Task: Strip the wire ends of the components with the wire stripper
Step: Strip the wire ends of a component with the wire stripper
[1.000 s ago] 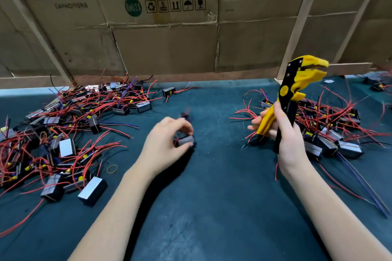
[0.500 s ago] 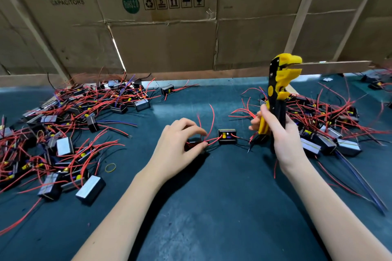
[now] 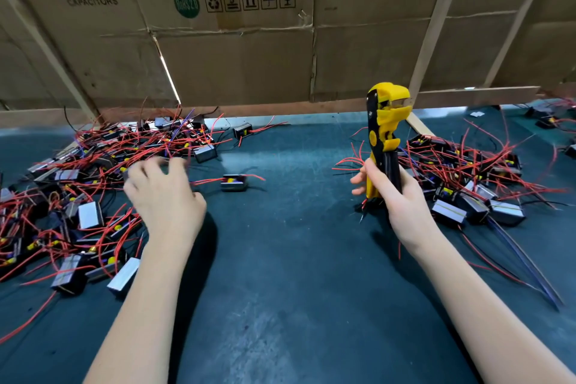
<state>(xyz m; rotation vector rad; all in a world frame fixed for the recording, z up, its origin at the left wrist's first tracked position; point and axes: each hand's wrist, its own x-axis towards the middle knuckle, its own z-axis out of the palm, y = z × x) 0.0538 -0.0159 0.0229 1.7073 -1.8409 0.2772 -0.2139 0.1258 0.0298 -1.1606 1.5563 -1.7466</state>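
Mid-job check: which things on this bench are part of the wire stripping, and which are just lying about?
Job:
wire stripper, held upright by right hand
left pile of components, left hand reaching over it
lone component
right pile of components

Lying about:
cardboard boxes
wooden struts

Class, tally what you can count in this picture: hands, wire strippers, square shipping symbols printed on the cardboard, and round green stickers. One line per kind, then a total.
Hands: 2, the left hand and the right hand
Wire stripper: 1
Square shipping symbols: 5
Round green sticker: 1
Total: 9
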